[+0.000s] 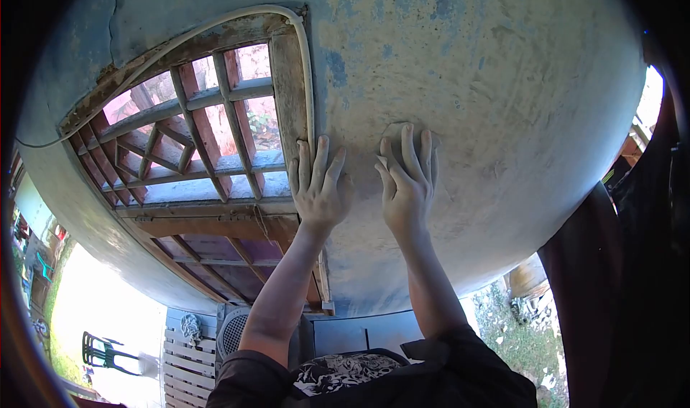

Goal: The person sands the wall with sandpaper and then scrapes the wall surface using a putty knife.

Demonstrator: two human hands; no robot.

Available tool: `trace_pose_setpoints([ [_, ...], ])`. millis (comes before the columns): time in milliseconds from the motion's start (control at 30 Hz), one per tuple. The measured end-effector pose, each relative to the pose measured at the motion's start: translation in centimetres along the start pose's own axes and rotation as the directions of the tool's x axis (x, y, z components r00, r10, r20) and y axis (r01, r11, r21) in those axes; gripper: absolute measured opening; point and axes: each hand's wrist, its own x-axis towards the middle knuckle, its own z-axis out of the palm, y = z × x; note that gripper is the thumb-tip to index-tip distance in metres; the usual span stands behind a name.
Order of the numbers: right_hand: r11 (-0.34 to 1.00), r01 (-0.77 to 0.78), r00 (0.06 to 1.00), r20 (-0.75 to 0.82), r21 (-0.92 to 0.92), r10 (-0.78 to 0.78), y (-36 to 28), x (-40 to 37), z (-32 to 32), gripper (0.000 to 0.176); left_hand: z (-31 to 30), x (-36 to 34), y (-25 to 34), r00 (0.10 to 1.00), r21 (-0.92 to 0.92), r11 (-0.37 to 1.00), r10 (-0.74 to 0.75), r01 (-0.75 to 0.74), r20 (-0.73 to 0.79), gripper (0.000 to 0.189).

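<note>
A grey sheet (397, 133) lies flat against the patchy blue-grey wall (489, 84), just right of the wooden window frame (287, 92). The right hand (408, 189) presses on it with fingers stretched out and close together. The left hand (316, 191) rests flat on the bare wall beside it, fingers spread, touching the frame's edge. A white cable (310, 70) follows the frame.

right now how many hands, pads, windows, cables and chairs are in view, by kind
hands: 2, left hand and right hand
pad: 1
window: 1
cable: 1
chair: 1
total: 6
</note>
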Motion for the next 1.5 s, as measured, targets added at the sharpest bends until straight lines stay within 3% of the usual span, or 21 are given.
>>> trace_pose_setpoints([
  [100,0.999,0.018,0.998,0.054,-0.027,-0.016,0.6,0.0,-1.1,0.037,0.1,0.2,0.0,1.0,-0.005,1.0,-0.006,0.006,-0.006,0.053],
  [233,0.999,-0.017,1.0,0.015,0.039,0.017,2.0,-2.6,-0.3,0.037,0.0,-0.2,0.0,1.0,0.021,1.0,0.001,-0.002,0.017,0.053],
  [333,1.0,0.009,0.998,-0.066,-0.013,-0.01,1.2,-1.2,0.8,0.036,-0.2,0.3,0.1,1.0,0.028,1.0,-0.007,0.007,0.001,0.052],
  [567,1.0,0.015,0.998,-0.06,0.009,-0.014,0.7,0.3,0.8,0.035,-0.5,0.0,0.5,0.999,0.054,0.998,-0.033,0.031,0.033,0.058],
  [700,0.996,-0.077,0.997,-0.022,0.035,0.078,1.3,-4.2,0.2,0.034,-1.3,1.5,1.7,0.992,0.096,0.994,-0.057,0.046,0.115,0.062],
  [767,0.991,-0.129,0.991,-0.032,0.04,0.131,1.5,-3.9,0.9,0.034,-0.5,1.5,1.7,0.995,0.101,0.994,-0.045,0.037,0.086,0.063],
  [900,0.998,-0.057,0.994,-0.092,0.007,0.058,-1.1,0.3,1.4,0.033,0.0,1.2,1.5,0.999,0.09,0.996,-0.033,0.029,0.042,0.059],
  [1033,0.998,-0.026,0.999,-0.046,0.063,0.029,0.0,-0.4,0.6,0.033,0.0,1.2,1.2,0.997,0.153,0.987,0.031,-0.042,0.069,0.056],
  [1133,0.998,-0.06,0.998,0.001,0.004,0.06,0.8,-3.2,0.1,0.033,-0.1,1.1,1.0,0.997,0.142,0.989,0.04,-0.049,0.063,0.055],
  [1233,0.994,-0.095,0.994,-0.043,0.047,0.097,0.2,-2.5,1.0,0.033,0.1,1.2,0.9,0.997,0.129,0.991,0.019,-0.028,0.071,0.055],
  [1333,1.0,-0.009,0.997,-0.07,0.026,0.01,-0.9,0.2,1.4,0.033,-0.1,0.9,1.0,0.997,0.088,0.996,0.017,-0.023,0.069,0.056],
  [1500,0.998,-0.002,0.999,-0.036,0.07,0.004,0.5,-0.2,0.0,0.031,-0.1,1.1,1.1,0.997,0.129,0.991,0.03,-0.038,0.065,0.055],
])
